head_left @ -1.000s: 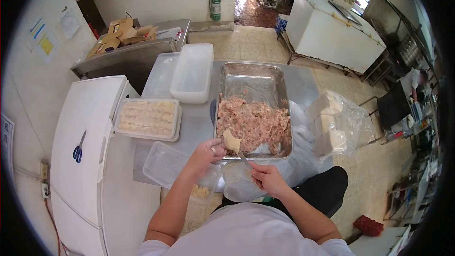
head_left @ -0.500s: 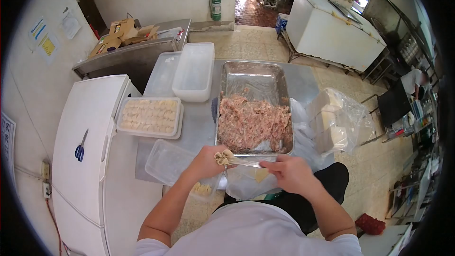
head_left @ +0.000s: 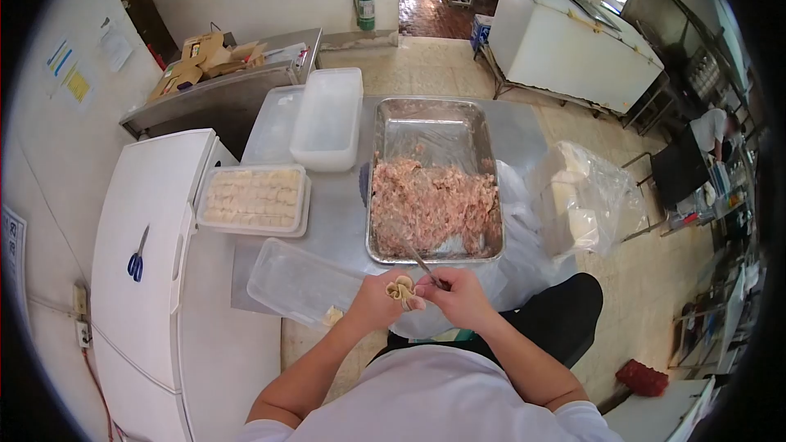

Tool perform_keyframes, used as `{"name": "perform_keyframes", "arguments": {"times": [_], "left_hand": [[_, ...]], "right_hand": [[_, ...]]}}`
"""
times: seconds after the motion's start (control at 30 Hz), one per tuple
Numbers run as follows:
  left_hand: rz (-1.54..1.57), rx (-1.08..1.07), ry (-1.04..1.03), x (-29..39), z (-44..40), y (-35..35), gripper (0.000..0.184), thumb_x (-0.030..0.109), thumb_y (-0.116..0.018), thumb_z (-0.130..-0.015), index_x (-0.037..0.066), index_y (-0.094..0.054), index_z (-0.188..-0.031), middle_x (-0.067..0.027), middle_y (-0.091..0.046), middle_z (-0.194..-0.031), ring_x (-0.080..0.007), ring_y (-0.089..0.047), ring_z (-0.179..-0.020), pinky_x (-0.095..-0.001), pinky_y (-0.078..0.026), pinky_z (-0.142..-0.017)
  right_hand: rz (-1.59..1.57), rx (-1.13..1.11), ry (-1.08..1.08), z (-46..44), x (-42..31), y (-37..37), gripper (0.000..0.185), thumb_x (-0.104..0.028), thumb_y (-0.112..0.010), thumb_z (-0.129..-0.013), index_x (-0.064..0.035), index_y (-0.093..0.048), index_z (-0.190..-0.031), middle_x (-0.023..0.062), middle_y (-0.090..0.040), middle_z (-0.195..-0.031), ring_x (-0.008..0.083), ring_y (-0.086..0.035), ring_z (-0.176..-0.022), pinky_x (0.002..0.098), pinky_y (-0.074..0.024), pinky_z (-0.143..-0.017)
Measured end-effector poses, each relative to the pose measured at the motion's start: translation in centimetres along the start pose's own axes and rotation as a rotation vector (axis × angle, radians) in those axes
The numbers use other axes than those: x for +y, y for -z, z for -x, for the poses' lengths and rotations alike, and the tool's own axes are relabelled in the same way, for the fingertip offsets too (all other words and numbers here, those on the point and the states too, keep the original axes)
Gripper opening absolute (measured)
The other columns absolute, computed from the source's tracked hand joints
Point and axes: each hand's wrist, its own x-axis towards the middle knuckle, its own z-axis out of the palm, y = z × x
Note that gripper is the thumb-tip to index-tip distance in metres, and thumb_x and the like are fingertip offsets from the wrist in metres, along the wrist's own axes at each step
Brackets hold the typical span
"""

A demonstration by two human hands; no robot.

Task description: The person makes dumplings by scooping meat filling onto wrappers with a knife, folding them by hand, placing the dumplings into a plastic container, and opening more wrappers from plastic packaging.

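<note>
My left hand (head_left: pixel 378 301) is closed around a dumpling (head_left: pixel 402 290), its pleated wrapper edge facing up. Close beside it, my right hand (head_left: pixel 460 296) grips a thin metal utensil (head_left: pixel 423 263), the blade pointing up and away toward the meat; its exact kind is unclear. My right fingertips are at the dumpling's side. Just beyond both hands is a deep metal tray (head_left: pixel 430 106) with a heap of ground meat (head_left: pixel 438 205). Left of my left hand, a clear plastic container (head_left: pixel 299 274) has a few pale dumplings (head_left: pixel 332 315) at its near end, partly hidden by my forearm.
A plastic box of dumplings in rows (head_left: pixel 251 198) stands at the left, with an upright-walled white container (head_left: pixel 327 119) behind it. Bagged pale blocks (head_left: pixel 573 196) sit at the table's right. Scissors (head_left: pixel 138 254) lie on a white freezer (head_left: pixel 135 196). A person sits far right.
My right hand has moved left to meet the dumpling. The utensil has swung from lying sideways across the dumpling to pointing up toward the tray. My left hand stays closed on the dumpling.
</note>
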Motion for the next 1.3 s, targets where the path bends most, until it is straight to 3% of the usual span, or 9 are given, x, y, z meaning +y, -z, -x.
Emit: {"name": "perform_keyframes", "arguments": {"times": [0.13, 0.23, 0.37, 0.53, 0.63, 0.73, 0.83, 1.03, 1.3], "left_hand": [[-0.026, -0.063, -0.014, 0.1, 0.5, 0.1, 0.032, 0.028, -0.086, -0.082, 0.003, -0.07, -0.094, -0.0026, -0.067, -0.077, -0.0119, -0.057, -0.068, -0.0314, -0.05, -0.064], [0.194, -0.057, 0.148, 0.1, 0.9, 0.7, 0.025, 0.021, -0.08, -0.087, 0.001, -0.071, -0.099, -0.0021, -0.068, -0.078, -0.0118, -0.059, -0.068, -0.0301, -0.05, -0.064], [0.479, 0.158, 0.222, -3.3, 1.8, 2.2, 0.018, 0.018, -0.07, -0.095, 0.0, -0.07, -0.096, -0.0017, -0.066, -0.077, -0.0104, -0.058, -0.063, -0.0282, -0.05, -0.059], [0.623, 0.432, 0.332, -8.7, 4.0, 7.2, 0.02, 0.022, -0.069, -0.096, 0.003, -0.068, -0.088, -0.0013, -0.062, -0.073, -0.0095, -0.055, -0.057, -0.0276, -0.047, -0.051], [0.132, 0.527, 0.505, -9.3, 4.8, 8.9, 0.025, 0.025, -0.069, -0.095, 0.001, -0.066, -0.088, -0.0063, -0.066, -0.074, -0.0143, -0.058, -0.058, -0.0318, -0.048, -0.053], [-0.373, 0.4, 0.517, -7.6, 5.6, 9.9, 0.031, 0.029, -0.073, -0.093, -0.001, -0.067, -0.086, -0.0146, -0.066, -0.076, -0.0226, -0.063, -0.065, -0.0387, -0.05, -0.061], [-0.41, 0.262, 0.525, -10.6, 6.8, 10.7, 0.033, 0.029, -0.073, -0.091, -0.003, -0.07, -0.092, -0.0213, -0.071, -0.086, -0.0323, -0.069, -0.08, -0.0445, -0.052, -0.076], [-0.77, -0.096, 0.619, -10.1, 6.2, 10.8, 0.036, 0.031, -0.076, -0.084, -0.004, -0.073, -0.095, -0.028, -0.071, -0.098, -0.044, -0.068, -0.096, -0.048, -0.053, -0.084], [-0.889, -0.087, 0.631, -12.2, 5.9, 11.1, 0.024, 0.032, -0.076, -0.082, 0.008, -0.079, -0.083, -0.0197, -0.073, -0.085, -0.0375, -0.07, -0.082, -0.0457, -0.055, -0.075]], "right_hand": [[0.021, -0.064, 0.041, -0.8, -1.3, -0.6, 0.015, -0.011, -0.07, -0.092, 0.0033, -0.074, -0.093, 0.0041, -0.067, -0.074, 0.0073, -0.054, -0.068, 0.0282, -0.0457, -0.061], [0.0, -0.053, 0.084, -1.6, -1.4, -1.0, 0.014, -0.01, -0.068, -0.092, 0.0031, -0.074, -0.093, 0.0047, -0.068, -0.074, 0.0075, -0.056, -0.068, 0.0278, -0.0463, -0.061], [-0.007, -0.009, 0.04, -2.4, 0.1, -0.9, 0.011, -0.008, -0.067, -0.095, 0.0008, -0.074, -0.093, -0.0024, -0.066, -0.077, 0.0039, -0.052, -0.068, 0.0238, -0.0428, -0.06], [-0.064, -0.038, -0.036, -1.8, 1.4, -1.1, 0.015, -0.012, -0.069, -0.094, 0.002, -0.074, -0.093, -0.0004, -0.068, -0.076, 0.0051, -0.054, -0.068, 0.0249, -0.0421, -0.059], [-0.025, -0.067, -0.08, -1.5, 2.0, -1.3, 0.016, -0.013, -0.069, -0.093, 0.0028, -0.074, -0.094, 0.0009, -0.069, -0.078, 0.0062, -0.056, -0.069, 0.0255, -0.0435, -0.06], [-0.027, -0.075, -0.108, -1.3, 2.1, -1.7, 0.017, -0.014, -0.069, -0.094, 0.0031, -0.074, -0.094, 0.0014, -0.07, -0.078, 0.0065, -0.056, -0.069, 0.0258, -0.0438, -0.06], [-0.037, -0.073, -0.08, -1.4, 2.9, -1.7, 0.018, -0.014, -0.068, -0.094, 0.0038, -0.073, -0.094, 0.0019, -0.07, -0.078, 0.0067, -0.056, -0.069, 0.0258, -0.0442, -0.06], [-0.036, -0.087, -0.085, -1.3, 2.9, -1.7, 0.018, -0.012, -0.067, -0.094, 0.0044, -0.073, -0.095, 0.0027, -0.07, -0.079, 0.0073, -0.058, -0.071, 0.0255, -0.0461, -0.062], [-0.053, -0.058, -0.096, -1.1, 2.8, -1.2, 0.016, -0.006, -0.064, -0.093, 0.0063, -0.072, -0.099, 0.0063, -0.072, -0.083, 0.011, -0.064, -0.076, 0.0266, -0.0509, -0.068]]}}
